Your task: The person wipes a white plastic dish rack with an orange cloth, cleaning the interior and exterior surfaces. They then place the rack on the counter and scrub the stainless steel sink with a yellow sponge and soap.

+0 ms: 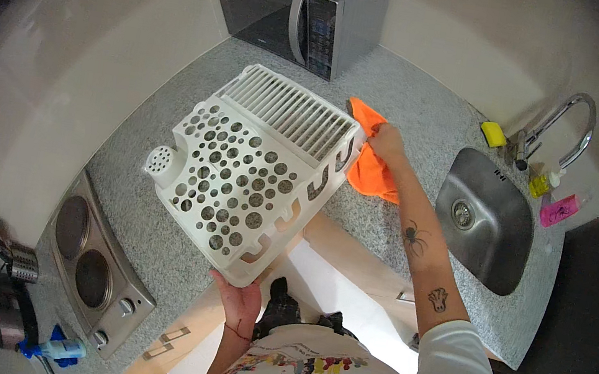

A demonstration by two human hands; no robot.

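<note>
My left hand (240, 300) grips the near corner of a white plastic dish rack (256, 165) and holds it tilted up off the grey speckled counter (420, 104). The rack has round holes and a slatted section at its far end. My right hand (386, 143) reaches past the rack's right side and is closed on an orange cloth (373, 173) that lies on the counter, partly tucked under the rack's edge.
A steel sink (487, 219) with a tap (568, 123) lies to the right, with a yellow sponge (492, 133), a small bottle and a pink item beside it. A microwave (302, 13) stands at the back. A two-burner hob (91, 257) sits at the left.
</note>
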